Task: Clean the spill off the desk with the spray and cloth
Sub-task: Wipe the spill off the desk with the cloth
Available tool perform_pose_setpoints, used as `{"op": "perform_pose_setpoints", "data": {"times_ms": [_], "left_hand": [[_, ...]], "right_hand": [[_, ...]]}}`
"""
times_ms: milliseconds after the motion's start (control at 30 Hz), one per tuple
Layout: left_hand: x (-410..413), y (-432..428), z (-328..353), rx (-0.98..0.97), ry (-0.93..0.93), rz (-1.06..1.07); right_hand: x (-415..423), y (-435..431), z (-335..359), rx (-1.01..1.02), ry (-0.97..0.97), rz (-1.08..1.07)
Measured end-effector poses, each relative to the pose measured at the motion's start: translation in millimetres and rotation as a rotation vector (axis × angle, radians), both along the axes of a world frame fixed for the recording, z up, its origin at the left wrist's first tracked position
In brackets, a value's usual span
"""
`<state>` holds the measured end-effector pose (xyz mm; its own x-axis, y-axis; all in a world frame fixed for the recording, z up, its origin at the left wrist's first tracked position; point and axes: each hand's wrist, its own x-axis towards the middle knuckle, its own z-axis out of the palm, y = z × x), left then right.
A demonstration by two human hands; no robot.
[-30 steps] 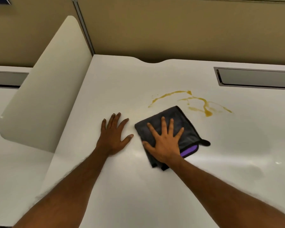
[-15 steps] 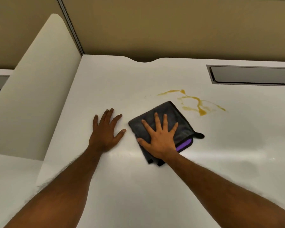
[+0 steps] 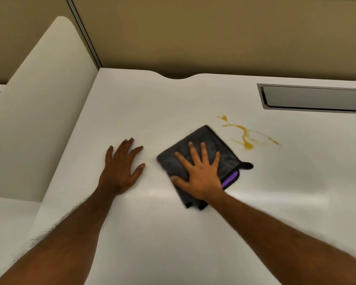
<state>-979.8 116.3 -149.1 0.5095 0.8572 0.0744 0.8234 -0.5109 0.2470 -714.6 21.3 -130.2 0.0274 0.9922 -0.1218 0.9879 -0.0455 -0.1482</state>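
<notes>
The wiping is in progress, and part of the work is left. The right hand (image 3: 199,173) lies open and flat on the dark cloth (image 3: 212,145), pressing it on the white counter (image 3: 152,112). The left hand (image 3: 119,167) rests open on the counter, left of the cloth, and grips nothing. The yellow spill (image 3: 246,137) is on the counter just right of and beyond the cloth, so this patch is not yet wiped. The spray is not in view.
</notes>
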Motion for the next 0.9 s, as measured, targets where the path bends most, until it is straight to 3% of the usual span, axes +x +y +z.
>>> {"op": "perform_pose_setpoints", "data": {"times_ms": [167,333,467,600,767,900], "left_hand": [[-0.8,0.4,1.4,-0.008,0.005,0.001],[0.9,-0.1,2.4,0.016,-0.008,0.005],[2.1,-3.7,1.0,0.01,-0.022,0.014],[3.2,-2.7,3.1,-0.001,-0.011,0.014],[4.8,-0.2,3.8,-0.016,-0.006,0.013],[4.8,-3.7,3.3,-0.03,0.043,0.02]], "right_hand": [[-11.8,64.1,3.1,-0.036,0.01,0.14],[40.9,126.7,5.8,-0.053,-0.033,-0.004],[61.4,88.3,0.3,-0.032,-0.026,-0.057],[18.0,36.8,-3.3,-0.008,-0.027,0.075],[-8.0,97.6,4.7,-0.059,-0.012,0.11],[30.2,118.6,2.8,-0.051,-0.019,-0.058]]}}
